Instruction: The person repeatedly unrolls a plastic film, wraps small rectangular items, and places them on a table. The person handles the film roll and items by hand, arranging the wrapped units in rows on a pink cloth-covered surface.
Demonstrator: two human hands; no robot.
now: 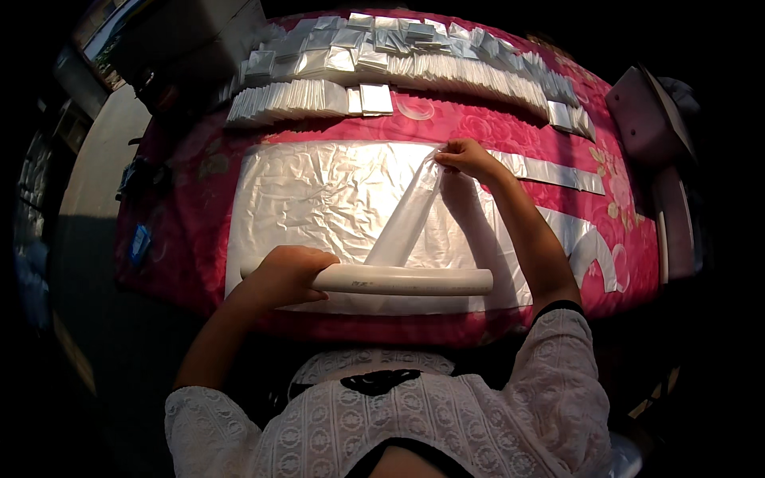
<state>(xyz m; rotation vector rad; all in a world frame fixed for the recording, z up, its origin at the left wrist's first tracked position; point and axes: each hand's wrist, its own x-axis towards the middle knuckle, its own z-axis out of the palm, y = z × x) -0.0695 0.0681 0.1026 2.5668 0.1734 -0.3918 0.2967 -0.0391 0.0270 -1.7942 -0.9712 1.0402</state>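
Observation:
A white plastic bag [307,187] lies spread and wrinkled on the table before me, its two long handles reaching to the right. My left hand [291,275] is wrapped round a cream-coloured plastic pipe [406,280], which rests crosswise on the near part of the bag. Above the bag's far edge, my right hand [468,159] pinches a corner of thin white plastic. From that pinch, a lifted fold slants down toward the pipe. The fingertips of my left hand are partly hidden under the pipe.
Rows of folded white plastic packets [470,76] stand along the table's far side. A pink floral cloth [191,199] covers the table. Near its left edge lies a small blue packet [139,243]. A pinkish chair or box [649,115] is at the right, a large carton [187,40] at back left.

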